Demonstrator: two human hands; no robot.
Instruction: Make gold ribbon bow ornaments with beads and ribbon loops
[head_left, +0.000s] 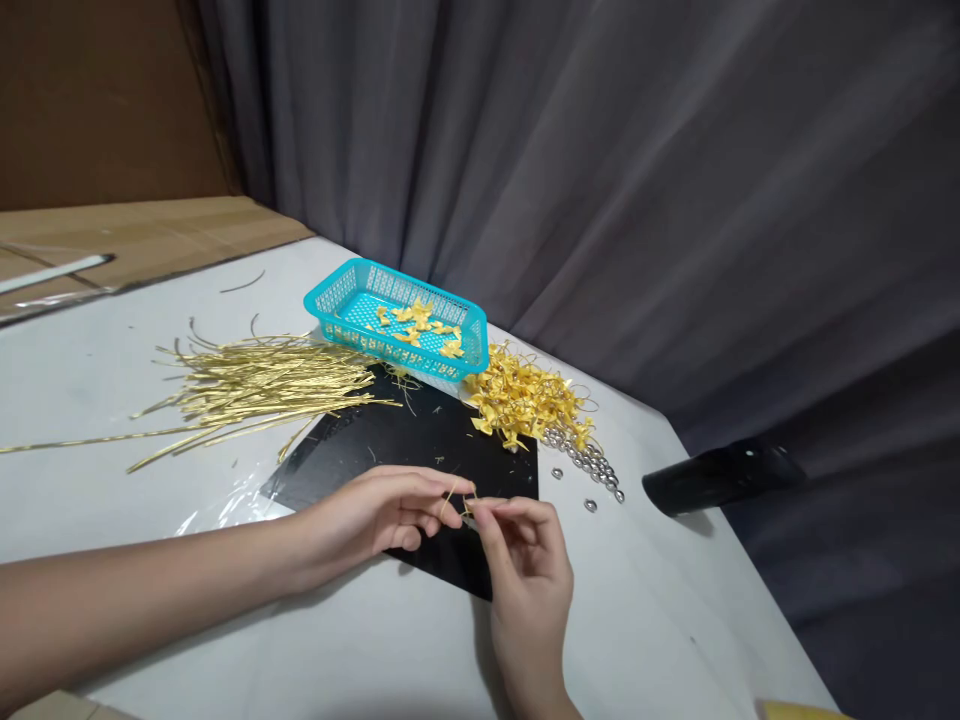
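I see the left hand [397, 510] partly open, a cord [449, 495] across its fingertips; I cannot tell whether it grips; the right hand [531, 560] pinches the cord between thumb and fingertips; the cord is over the mat [427, 430], near right; strands [262, 385] lie left; basket [375, 343], far; bows [521, 395] and beads [596, 465], right.

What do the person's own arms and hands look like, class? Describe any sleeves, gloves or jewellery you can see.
No glove, ring or marking shows on the left hand or right hand. The left forearm is sleeveless as far as it shows, and neither wrist wears a watch or bracelet. The fingers look slim.
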